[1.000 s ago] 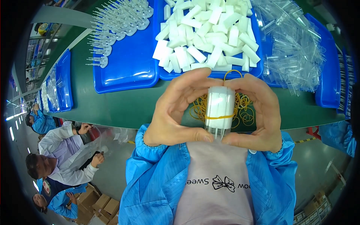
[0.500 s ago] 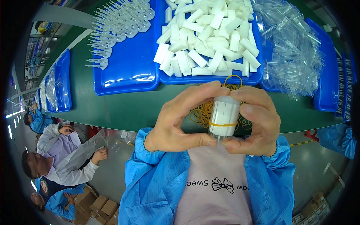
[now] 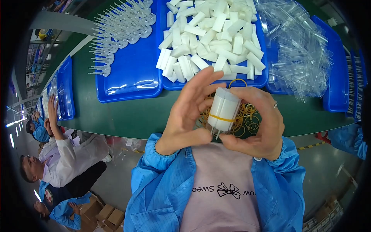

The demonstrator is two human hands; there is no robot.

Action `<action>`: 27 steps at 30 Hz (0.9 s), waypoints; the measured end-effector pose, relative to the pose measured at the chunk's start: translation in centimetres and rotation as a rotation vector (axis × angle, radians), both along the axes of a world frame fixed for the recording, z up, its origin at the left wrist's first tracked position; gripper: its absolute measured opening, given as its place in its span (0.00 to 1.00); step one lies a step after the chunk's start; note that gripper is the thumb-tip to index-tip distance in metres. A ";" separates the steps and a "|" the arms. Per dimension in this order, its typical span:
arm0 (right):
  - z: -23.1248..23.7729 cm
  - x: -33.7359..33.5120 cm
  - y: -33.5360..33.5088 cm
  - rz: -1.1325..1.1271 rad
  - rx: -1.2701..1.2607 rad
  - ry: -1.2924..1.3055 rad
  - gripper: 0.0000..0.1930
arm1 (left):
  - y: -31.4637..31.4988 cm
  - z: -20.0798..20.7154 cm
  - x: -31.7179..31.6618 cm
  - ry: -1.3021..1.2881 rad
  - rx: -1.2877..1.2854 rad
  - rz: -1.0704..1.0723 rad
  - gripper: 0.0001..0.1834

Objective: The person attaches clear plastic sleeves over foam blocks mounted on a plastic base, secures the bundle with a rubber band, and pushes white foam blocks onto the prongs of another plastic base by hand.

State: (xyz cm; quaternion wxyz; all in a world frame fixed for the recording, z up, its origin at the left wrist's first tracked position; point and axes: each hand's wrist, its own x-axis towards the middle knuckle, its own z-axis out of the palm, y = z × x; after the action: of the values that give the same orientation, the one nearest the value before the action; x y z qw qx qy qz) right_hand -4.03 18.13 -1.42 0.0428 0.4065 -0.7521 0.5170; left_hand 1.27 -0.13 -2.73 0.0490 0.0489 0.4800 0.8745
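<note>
A bundle of white blocks (image 3: 225,109), with clear plastic around its sides and a yellow rubber band (image 3: 221,117) across it, is held slightly tilted in front of me. Clear prongs (image 3: 217,135) stick out at its lower end. My right hand (image 3: 261,121) grips it, fingers at the top and thumb near the bottom. My left hand (image 3: 191,112) is open beside it, fingers stretched upward. Its thumb tip is close to the bundle's lower left; whether it touches, I cannot tell. Loose yellow rubber bands (image 3: 251,116) lie on the green table behind my hands, partly hidden.
Blue trays stand along the far side: one with clear pronged discs (image 3: 133,33), one with white blocks (image 3: 208,38), one heaped with clear plastic pieces (image 3: 299,54). Green tabletop (image 3: 131,116) shows before them. At left, several people stand, one in a white jacket (image 3: 75,156).
My left hand has let go of the bundle and its fingers have spread. The bundle has tilted a little in my right hand. At left, a person has raised an arm.
</note>
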 end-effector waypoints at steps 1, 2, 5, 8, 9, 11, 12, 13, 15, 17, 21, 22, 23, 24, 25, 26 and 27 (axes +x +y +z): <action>-0.3 0.1 -0.2 -0.003 0.000 -0.002 0.39 | 0.0 0.0 -0.1 -0.002 0.000 -0.003 0.47; -0.9 0.3 -0.6 -0.039 -0.031 0.088 0.39 | 0.1 -0.1 -0.2 -0.056 -0.107 0.005 0.45; -1.0 0.2 -0.8 -0.047 -0.039 0.187 0.39 | 0.5 0.0 -0.2 -0.115 -0.183 0.051 0.40; -0.4 -0.1 -0.9 0.000 -0.061 0.130 0.40 | 0.6 0.3 -0.1 -0.179 -0.049 0.069 0.38; -0.2 -0.3 -0.9 0.024 -0.109 0.064 0.40 | 0.7 0.4 0.0 -0.229 0.076 0.067 0.37; 0.1 -0.1 -0.6 0.001 -0.060 0.038 0.40 | 0.7 0.5 0.1 -0.281 0.198 0.070 0.36; 0.3 0.0 -0.6 -0.022 -0.011 0.014 0.40 | 0.6 0.5 0.1 -0.290 0.208 0.037 0.35; 0.3 0.0 -0.6 -0.021 -0.012 0.012 0.40 | 0.6 0.5 0.1 -0.299 0.218 0.005 0.34; 0.4 0.0 -0.7 -0.033 -0.029 -0.018 0.38 | 0.6 0.6 0.1 -0.332 0.233 -0.004 0.34; 0.3 0.1 -0.7 -0.050 -0.018 -0.045 0.37 | 0.7 0.6 0.0 -0.362 0.249 -0.016 0.34; 0.2 0.1 -0.6 -0.072 0.106 0.005 0.36 | 0.5 0.3 -0.2 -0.400 0.218 -0.059 0.33; 0.4 0.0 -0.6 -0.070 0.105 0.003 0.36 | 0.4 0.1 -0.1 -0.383 0.202 -0.076 0.33; 0.6 0.0 -0.6 -0.055 0.186 0.003 0.38 | 0.5 0.0 0.0 -0.384 0.201 -0.074 0.33; 0.8 -0.1 -0.7 -0.039 0.267 0.003 0.39 | 0.7 -0.1 0.1 -0.318 0.109 -0.053 0.35; 0.9 -0.2 -0.7 -0.042 0.267 0.004 0.39 | 0.9 -0.2 0.0 -0.248 0.018 -0.038 0.37; 0.9 -0.4 -0.7 0.003 0.205 -0.035 0.40 | 0.8 -0.2 -0.1 -0.246 0.019 -0.040 0.37; 0.8 -0.5 -0.6 0.048 0.143 -0.074 0.40 | 0.7 -0.1 -0.2 -0.292 0.144 -0.057 0.38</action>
State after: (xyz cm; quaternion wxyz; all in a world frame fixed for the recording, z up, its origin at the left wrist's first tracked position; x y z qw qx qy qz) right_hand -4.52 17.48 -0.58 -0.0266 0.4068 -0.7784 0.4775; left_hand 1.10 0.53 -2.79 0.1396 -0.0620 0.4021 0.9028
